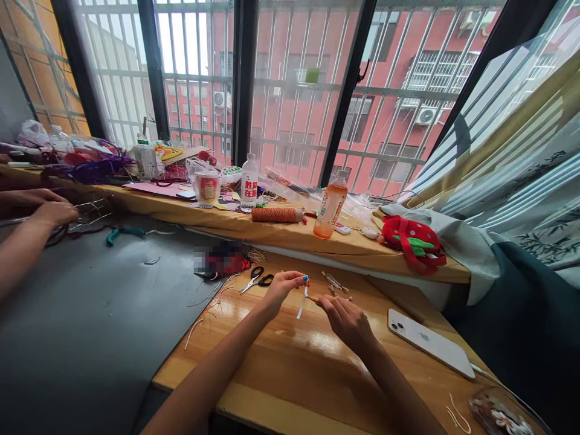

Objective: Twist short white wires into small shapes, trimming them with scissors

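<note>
My left hand [281, 289] is raised over the wooden table [290, 368], its fingers pinched on a thin white strip [302, 305] that hangs down from them. My right hand [345, 320] is curled just to its right, fingertips closed on a small thin piece [313, 298] that meets the strip. Black-handled scissors [257, 279] lie on the table just left of my left hand. A few thin sticks [335, 283] lie behind my hands.
A white phone [429, 343] lies face down at right. On the windowsill stand an orange drink bottle [330, 210], a spool of orange cord [276, 214], a clear bottle [249, 181] and a strawberry bag [412, 241]. Another person's hands [49, 211] work wire at far left.
</note>
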`<state>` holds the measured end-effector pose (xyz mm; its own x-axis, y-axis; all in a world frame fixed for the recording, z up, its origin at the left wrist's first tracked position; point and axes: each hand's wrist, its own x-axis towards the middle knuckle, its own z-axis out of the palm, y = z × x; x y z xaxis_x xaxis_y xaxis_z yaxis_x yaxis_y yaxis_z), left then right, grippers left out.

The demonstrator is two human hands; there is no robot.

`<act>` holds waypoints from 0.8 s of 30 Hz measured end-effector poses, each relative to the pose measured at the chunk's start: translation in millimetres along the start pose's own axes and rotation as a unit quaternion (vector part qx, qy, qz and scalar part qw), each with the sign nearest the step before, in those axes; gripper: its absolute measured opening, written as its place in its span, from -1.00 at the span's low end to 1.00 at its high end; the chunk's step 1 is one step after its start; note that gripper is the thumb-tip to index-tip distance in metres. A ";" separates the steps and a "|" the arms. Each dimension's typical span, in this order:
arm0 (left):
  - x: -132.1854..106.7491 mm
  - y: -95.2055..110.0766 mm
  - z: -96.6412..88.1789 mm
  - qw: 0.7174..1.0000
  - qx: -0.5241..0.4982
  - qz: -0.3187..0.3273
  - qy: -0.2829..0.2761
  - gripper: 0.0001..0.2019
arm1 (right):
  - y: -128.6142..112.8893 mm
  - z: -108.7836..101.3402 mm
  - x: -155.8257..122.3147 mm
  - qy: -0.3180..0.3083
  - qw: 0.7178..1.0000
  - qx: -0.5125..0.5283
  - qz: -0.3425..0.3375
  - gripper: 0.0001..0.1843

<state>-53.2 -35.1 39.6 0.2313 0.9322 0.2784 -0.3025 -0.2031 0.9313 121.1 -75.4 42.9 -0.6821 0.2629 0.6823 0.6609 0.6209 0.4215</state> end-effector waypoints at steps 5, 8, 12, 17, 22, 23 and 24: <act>-1.3 0.9 1.8 1.000 0.015 0.003 -0.011 -0.79 | 1.7 -4.9 2.4 0.014 1.000 -0.013 0.003 -0.79; -1.3 0.6 1.7 1.000 0.015 0.006 -0.009 -0.78 | 0.8 -5.0 2.2 0.018 0.999 -0.015 0.036 -0.80; -1.3 0.7 1.8 1.000 0.007 0.005 -0.009 -0.78 | 0.1 -1.0 0.6 -0.006 0.999 -0.004 0.049 -0.82; -0.6 1.7 1.7 1.000 0.005 -0.005 0.001 -0.79 | 1.6 3.0 0.6 0.014 0.999 0.012 0.034 -0.86; -2.3 2.8 3.5 1.000 0.015 -0.012 -0.006 -0.80 | 4.9 -0.5 -0.3 0.006 1.000 -0.003 -0.009 -0.81; -2.8 3.3 4.1 1.000 0.019 -0.011 -0.009 -0.80 | 5.6 -1.3 -0.9 0.005 1.000 -0.007 -0.015 -0.80; -3.3 3.8 4.5 1.000 0.023 -0.011 -0.012 -0.80 | 6.1 -1.8 -1.4 0.007 1.000 -0.013 -0.018 -0.80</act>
<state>-50.9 -40.3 43.2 0.2594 0.9291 0.2636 -0.2547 -0.1974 0.9466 126.7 -73.2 45.6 -0.7008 0.2307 0.6750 0.6447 0.6099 0.4609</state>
